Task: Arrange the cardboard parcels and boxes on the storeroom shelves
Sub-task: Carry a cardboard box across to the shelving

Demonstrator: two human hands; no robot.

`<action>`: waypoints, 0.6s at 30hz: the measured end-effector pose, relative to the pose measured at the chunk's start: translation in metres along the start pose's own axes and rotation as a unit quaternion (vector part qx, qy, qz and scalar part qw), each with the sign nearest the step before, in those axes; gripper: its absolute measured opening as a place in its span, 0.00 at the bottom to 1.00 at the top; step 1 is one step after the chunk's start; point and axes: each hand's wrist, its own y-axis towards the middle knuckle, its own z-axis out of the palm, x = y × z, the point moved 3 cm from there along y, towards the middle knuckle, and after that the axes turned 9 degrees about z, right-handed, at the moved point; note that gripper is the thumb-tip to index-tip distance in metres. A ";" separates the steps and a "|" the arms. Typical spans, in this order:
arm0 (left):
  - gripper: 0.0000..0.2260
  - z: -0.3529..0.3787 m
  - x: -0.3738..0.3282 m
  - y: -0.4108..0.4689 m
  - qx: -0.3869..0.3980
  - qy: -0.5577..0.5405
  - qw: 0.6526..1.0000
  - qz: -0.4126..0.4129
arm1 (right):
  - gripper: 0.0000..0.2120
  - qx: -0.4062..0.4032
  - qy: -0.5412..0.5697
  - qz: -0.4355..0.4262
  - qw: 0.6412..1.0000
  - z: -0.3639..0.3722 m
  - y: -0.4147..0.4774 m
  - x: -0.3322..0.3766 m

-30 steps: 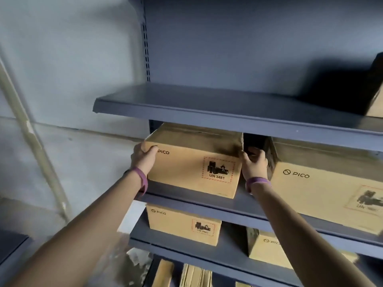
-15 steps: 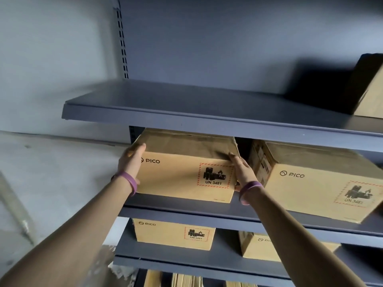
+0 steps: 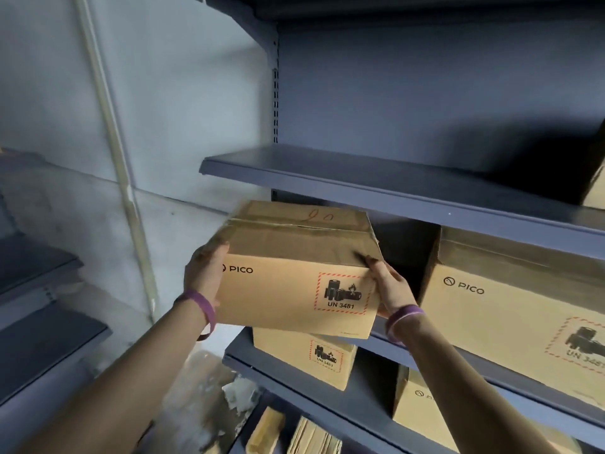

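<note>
Grey metal shelving stands against a pale wall, with a thin pipe (image 3: 108, 126) running up the wall to the left. I hold a cardboard box (image 3: 288, 290) marked PICO and UN 3481 in the air, tilted, in front of the left end of the middle shelf (image 3: 458, 363) and below the upper shelf (image 3: 360, 178). I cannot tell whether its far corner touches the middle shelf.

My left hand (image 3: 204, 273) clasps the box's left side. The thumb lies along the front edge and the fingers (image 3: 212, 249) wrap onto the side, partly hidden. My right hand (image 3: 393, 286) grips the right side, its fingers bent onto the upper right corner. Each wrist wears a purple band.

A second PICO box (image 3: 507, 306) sits on the middle shelf just to the right, apart from the one I hold. A smaller box (image 3: 304, 358) stands on the lower shelf (image 3: 262, 371) beneath it, with another box (image 3: 415, 401) further right. Flat cardboard sheets (image 3: 311, 437) stand at the bottom.
</note>
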 end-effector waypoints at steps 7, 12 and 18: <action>0.17 -0.086 -0.005 -0.072 -0.105 0.026 0.994 -0.030 | 0.08 0.094 -0.046 0.030 0.994 0.018 -0.051 -0.010; 0.16 -0.135 -0.019 -0.105 -0.062 0.028 0.995 -0.075 | 0.32 0.126 -0.095 0.038 0.987 0.033 -0.080 -0.019; 0.31 -0.184 -0.044 -0.129 -0.022 0.078 0.994 -0.078 | 0.19 0.171 -0.125 0.028 0.977 0.056 -0.099 -0.026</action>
